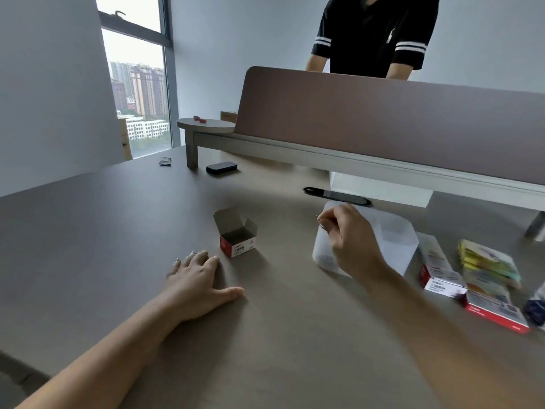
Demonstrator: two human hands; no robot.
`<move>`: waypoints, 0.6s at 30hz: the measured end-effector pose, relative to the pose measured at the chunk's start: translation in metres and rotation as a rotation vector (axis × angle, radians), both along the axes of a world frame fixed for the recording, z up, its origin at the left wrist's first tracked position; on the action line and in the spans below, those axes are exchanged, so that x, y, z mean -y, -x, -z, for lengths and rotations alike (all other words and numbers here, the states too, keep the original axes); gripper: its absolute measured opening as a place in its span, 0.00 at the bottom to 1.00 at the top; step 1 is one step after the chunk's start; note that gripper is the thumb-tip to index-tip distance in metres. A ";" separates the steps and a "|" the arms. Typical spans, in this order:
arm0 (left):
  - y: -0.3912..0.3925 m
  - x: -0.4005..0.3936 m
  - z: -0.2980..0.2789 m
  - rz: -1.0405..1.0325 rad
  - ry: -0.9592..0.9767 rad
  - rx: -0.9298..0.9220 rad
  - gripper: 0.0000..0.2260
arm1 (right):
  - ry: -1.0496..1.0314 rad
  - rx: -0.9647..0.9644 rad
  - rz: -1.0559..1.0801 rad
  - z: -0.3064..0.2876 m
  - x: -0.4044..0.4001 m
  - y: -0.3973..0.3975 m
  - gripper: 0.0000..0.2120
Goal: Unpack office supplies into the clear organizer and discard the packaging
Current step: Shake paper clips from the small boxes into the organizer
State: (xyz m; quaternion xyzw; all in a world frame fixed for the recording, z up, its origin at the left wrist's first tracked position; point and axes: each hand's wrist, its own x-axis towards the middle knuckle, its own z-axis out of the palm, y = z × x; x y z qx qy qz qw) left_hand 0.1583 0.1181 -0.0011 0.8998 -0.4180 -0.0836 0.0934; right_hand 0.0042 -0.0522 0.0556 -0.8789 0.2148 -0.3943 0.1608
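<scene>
A small red-and-white cardboard box [238, 242] stands open on the brown table [118, 219], flaps up, its inside dark. My left hand [197, 283] rests flat on the table just left of and below the box, fingers straight. My right hand [349, 242] hovers over the clear organizer [395, 234], fingers curled, pinching something small, thin and metallic at its fingertips; blur hides what it is. The hand covers the organizer's left part.
Right of the organizer lie two red-and-white boxes [441, 268] [495, 311] and a stack of sticky notes [486, 261]. A flat black object [336, 196] lies behind the organizer, and a black case [221, 167] farther back. A person [374, 33] stands behind the desk divider [383, 122].
</scene>
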 end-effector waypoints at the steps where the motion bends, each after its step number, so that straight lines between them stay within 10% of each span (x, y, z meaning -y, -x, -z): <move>1: 0.004 -0.001 0.000 0.009 -0.009 0.005 0.37 | -0.022 0.032 0.034 -0.007 0.007 0.002 0.06; 18: 0.049 0.035 0.001 0.286 0.042 0.000 0.32 | 0.024 -0.225 0.103 -0.006 0.025 0.017 0.15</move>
